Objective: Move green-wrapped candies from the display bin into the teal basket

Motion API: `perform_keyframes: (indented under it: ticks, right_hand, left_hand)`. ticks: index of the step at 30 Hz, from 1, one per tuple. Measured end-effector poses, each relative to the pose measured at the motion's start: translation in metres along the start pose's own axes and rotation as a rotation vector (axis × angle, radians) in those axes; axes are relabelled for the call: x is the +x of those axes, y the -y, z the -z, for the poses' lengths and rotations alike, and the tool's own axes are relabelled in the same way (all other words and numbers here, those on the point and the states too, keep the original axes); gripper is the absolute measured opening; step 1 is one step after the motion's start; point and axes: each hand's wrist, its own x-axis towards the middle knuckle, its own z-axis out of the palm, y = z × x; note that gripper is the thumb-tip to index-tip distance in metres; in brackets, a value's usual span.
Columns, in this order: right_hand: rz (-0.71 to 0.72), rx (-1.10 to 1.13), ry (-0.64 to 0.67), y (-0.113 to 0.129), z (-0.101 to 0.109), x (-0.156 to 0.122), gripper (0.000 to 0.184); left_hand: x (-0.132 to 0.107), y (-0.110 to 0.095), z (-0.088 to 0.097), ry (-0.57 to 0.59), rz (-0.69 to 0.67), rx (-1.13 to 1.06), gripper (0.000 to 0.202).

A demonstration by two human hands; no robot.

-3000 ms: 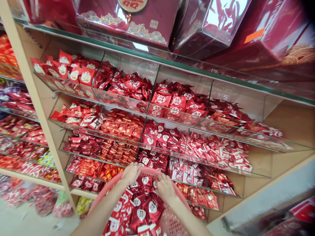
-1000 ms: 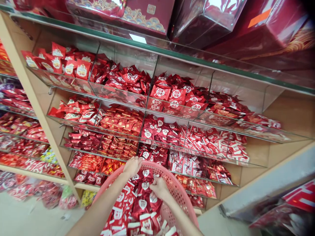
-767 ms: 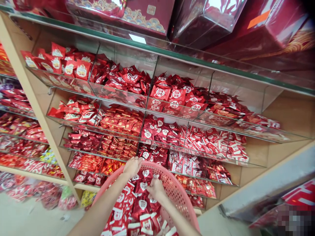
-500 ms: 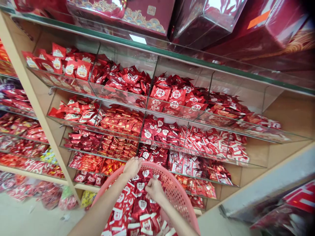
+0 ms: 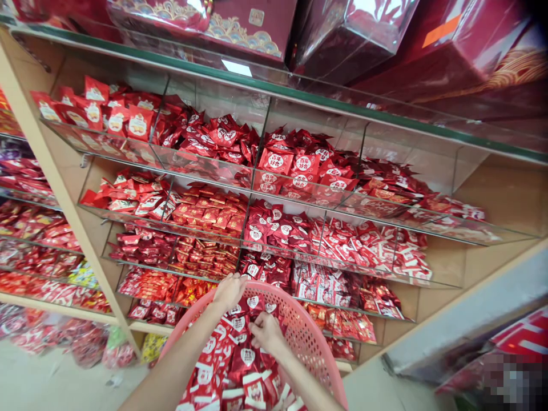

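Observation:
A pink perforated plastic basket (image 5: 314,328) stands in front of me, filled with small red candy packets (image 5: 247,357), many with white labels. At its far rim is my left hand (image 5: 229,291), closed over the edge with the fingertips partly hidden. Inside the basket, my right hand (image 5: 266,332) has its fingers curled together over the dark red packets. A packet seems to lie right at those fingertips, but whether they grip it is hard to see.
Behind the basket rises a wooden shelf unit with glass-fronted compartments (image 5: 295,222) holding piles of red packets. Large dark red boxes (image 5: 248,34) sit on the glass shelf above. Another rack (image 5: 38,251) stands at left, with bagged goods (image 5: 85,342) on the floor.
My right hand has shifted very slightly left among the packets, and a labelled packet beside its fingers has moved a little left. My left hand stays at the rim.

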Motion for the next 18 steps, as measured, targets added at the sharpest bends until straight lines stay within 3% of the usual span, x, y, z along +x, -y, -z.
perform_keyframes:
  ticks: [6, 18]
  right_hand:
    - [-0.029, 0.050, 0.071, 0.002, -0.006, -0.001, 0.016]
    - [-0.113, 0.068, 0.052, 0.013, -0.004, -0.009, 0.019]
  left_hand:
    - [0.000, 0.000, 0.000, 0.001, 0.002, -0.015, 0.037]
    - [-0.001, -0.001, 0.003, -0.001, -0.011, 0.006, 0.039]
